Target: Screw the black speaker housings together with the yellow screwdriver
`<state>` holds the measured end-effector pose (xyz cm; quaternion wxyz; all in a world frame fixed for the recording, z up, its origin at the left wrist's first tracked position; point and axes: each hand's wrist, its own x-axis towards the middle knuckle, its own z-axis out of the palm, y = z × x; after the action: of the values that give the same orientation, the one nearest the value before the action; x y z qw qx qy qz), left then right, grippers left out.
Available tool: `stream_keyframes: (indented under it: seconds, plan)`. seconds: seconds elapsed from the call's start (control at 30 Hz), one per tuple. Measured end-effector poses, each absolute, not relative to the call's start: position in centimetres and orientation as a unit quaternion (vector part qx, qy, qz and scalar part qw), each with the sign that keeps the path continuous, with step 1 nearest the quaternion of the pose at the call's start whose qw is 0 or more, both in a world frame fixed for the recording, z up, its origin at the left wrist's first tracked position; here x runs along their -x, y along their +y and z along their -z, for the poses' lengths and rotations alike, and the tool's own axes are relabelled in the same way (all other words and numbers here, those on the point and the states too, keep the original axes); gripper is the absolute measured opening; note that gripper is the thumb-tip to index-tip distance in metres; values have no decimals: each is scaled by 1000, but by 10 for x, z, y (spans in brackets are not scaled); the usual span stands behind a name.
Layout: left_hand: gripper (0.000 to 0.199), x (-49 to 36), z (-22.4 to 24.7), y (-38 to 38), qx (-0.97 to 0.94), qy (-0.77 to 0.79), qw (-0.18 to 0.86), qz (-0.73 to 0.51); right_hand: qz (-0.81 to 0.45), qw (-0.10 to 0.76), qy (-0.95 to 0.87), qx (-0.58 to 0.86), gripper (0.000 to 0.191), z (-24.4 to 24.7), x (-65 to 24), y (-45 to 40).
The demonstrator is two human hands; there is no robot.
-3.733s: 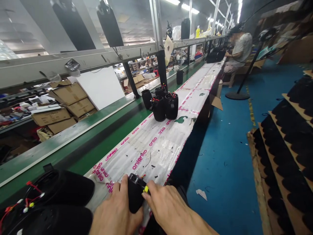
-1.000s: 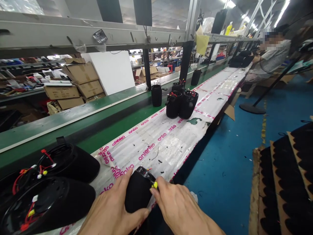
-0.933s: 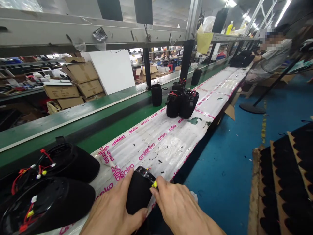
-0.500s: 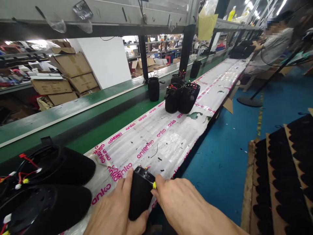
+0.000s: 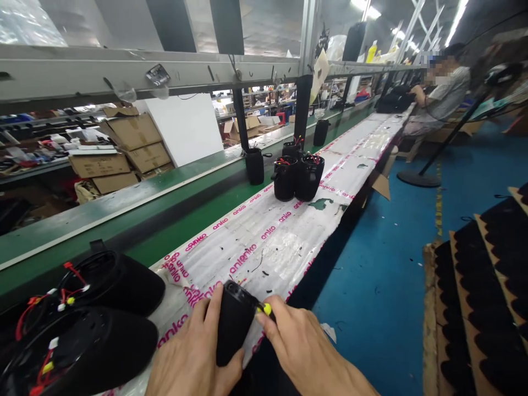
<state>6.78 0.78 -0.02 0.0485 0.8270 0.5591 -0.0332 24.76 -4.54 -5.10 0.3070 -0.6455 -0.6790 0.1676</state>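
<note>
Right near bench edge [image 5: 312, 260], held cylinder [image 5: 233, 325].

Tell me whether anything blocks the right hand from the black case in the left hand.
Nothing visible blocks it: the right hand is at the rim of the case, with only the yellow tool it holds in between. The wired cases lie off beyond the left hand.

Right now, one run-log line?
left hand: gripping black fabric-covered housing | right hand: yellow-and-black tool at its rim | left foreground: black housings with red wires
</note>
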Motion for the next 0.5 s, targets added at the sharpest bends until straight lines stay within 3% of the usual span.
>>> stream_keyframes:
  seconds: [0.13,0.5]
  plan:
    - [76,-74,6,7,-835,547,-47,40,-86,230,-708,663,24,50,-243,-41]
    - [75,-71,17,7,-843,531,-71,40,-20,189,-718,669,12,61,-230,-36]
